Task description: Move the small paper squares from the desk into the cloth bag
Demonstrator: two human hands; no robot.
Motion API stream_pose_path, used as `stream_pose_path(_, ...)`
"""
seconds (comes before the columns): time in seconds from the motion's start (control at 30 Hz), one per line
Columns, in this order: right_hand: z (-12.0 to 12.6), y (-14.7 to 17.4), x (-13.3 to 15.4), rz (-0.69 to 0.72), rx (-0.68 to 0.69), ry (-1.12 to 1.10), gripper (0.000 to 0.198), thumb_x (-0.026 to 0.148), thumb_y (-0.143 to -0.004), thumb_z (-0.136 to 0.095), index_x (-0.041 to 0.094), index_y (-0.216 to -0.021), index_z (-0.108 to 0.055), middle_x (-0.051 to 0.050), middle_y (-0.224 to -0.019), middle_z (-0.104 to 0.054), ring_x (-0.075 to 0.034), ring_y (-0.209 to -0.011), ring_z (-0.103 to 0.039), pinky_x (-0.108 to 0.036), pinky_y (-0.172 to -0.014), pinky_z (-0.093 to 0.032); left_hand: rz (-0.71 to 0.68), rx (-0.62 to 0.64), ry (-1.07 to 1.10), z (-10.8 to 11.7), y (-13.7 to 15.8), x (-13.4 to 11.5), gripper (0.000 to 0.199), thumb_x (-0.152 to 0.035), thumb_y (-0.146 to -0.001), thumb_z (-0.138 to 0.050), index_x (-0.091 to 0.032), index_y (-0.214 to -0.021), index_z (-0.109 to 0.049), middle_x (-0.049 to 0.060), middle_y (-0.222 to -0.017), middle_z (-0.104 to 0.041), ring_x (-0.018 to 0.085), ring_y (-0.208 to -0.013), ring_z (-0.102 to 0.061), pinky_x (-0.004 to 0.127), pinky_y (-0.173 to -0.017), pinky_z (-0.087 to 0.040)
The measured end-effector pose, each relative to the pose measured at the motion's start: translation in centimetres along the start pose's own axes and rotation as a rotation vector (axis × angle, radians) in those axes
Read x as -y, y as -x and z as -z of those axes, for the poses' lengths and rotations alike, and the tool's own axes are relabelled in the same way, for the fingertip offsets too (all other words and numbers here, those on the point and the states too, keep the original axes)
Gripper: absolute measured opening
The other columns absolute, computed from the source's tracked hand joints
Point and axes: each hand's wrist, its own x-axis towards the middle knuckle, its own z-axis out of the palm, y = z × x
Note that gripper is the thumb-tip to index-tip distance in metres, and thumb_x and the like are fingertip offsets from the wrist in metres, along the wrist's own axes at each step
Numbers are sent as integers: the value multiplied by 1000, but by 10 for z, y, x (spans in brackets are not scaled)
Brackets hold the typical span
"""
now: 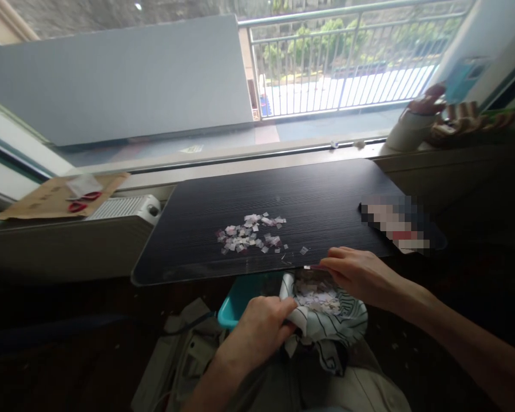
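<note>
My left hand (pixel 261 320) is closed on the rim of a white cloth bag with dark stripes (pixel 326 327), which sits below the table's near edge. Many small paper scraps (pixel 317 294) lie inside the bag. At the table edge above it, my right hand (pixel 360 273) pinches a thin, pinkish-white piece, mostly hidden by the fingers. More small whitish and pinkish scraps (pixel 240 237) are spread in a loose heap on the dark tabletop (pixel 309 194), left of my right hand.
A teal bin (pixel 232 303) stands under the table edge, left of the bag. On the left sill are a brown envelope (pixel 38 197) and red-handled scissors (pixel 77 206). A blurred-out flat object (pixel 397 226) lies at the table's right. A white container (pixel 405 129) stands by the window.
</note>
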Motion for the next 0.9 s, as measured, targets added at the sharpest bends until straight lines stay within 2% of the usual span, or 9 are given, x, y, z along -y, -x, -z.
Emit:
stream_pose_path(0.17, 1, -9, -17, -73, -78, -12, 27, 23, -93, -42, 21, -100, -68, -3, -86, -63, -15, -75, -58, -27, -66, -38, -3, -28, -11, 1, 1, 1, 6, -25, -85, -63, -21, -84, -59, 0, -78, -66, 20, -74, -62, 24, -60, -37)
stream_pose_path(0.3, -2, -23, -22, -115, -67, 21, 27, 24, -92, -43, 21, -97, -69, -3, -85, -64, -16, -75, -59, -28, -66, -38, -22, -39, -22, 1, 2, 2, 8, -25, -84, -65, -20, -84, -59, 0, -78, -67, 20, -74, -63, 24, -61, -39)
stream_pose_path(0.53, -7, -44, 4, -6, 49, -106, 27, 23, -91, -44, 22, -96, -70, -2, -86, -66, -15, -76, -61, -25, -67, -40, -37, -72, -85, -1, 4, 4, 10, -31, -87, -61, -20, -87, -60, 1, -76, -67, 22, -72, -65, 25, -60, -42)
stream_pose_path(0.73, -12, -76, 0, -67, -54, -19, 30, 27, -92, -42, 20, -100, -71, -5, -89, -67, -17, -78, -61, -27, -68, -40, -35, -82, -124, -1, 6, 4, 11, -32, -86, -62, -21, -88, -62, 1, -76, -67, 21, -70, -66, 25, -61, -45)
stream_pose_path(0.9, -10, -81, 6, 41, 42, -44, 29, 23, -90, -44, 23, -98, -72, -3, -87, -68, -16, -77, -62, -25, -67, -39, -37, -79, -127, 0, 6, 5, 13, -33, -87, -62, -21, -91, -62, 1, -76, -68, 21, -69, -66, 25, -60, -46)
